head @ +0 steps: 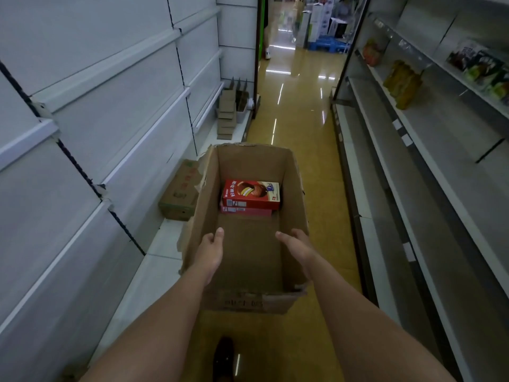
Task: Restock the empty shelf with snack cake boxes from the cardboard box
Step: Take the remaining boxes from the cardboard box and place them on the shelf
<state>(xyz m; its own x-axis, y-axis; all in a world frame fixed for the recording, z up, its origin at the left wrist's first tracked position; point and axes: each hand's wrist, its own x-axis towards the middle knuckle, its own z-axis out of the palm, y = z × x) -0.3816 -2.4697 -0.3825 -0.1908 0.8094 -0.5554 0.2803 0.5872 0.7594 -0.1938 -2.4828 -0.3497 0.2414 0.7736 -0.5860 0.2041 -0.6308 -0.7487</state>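
Note:
An open brown cardboard box (pixel 248 257) is held in front of me above the yellow aisle floor. My left hand (pixel 210 250) grips its left wall, thumb inside and fingers outside. My right hand (pixel 296 248) grips its right wall the same way. Inside, at the far end, a red snack cake box (pixel 251 193) lies flat on top of a second, pinkish-red box (pixel 246 211). The near half of the carton's floor is bare. Grey shelves (pixel 429 172) with bare boards run along the right.
White shelving (pixel 115 139) lines the left; a closed carton (pixel 180 190) and stacked cardboard pieces (pixel 228 114) sit on its base. Yellow bottles (pixel 403 84) and a few packets (pixel 479 64) stand on upper right shelves. My dark shoe (pixel 223 357) shows below. The aisle runs straight ahead.

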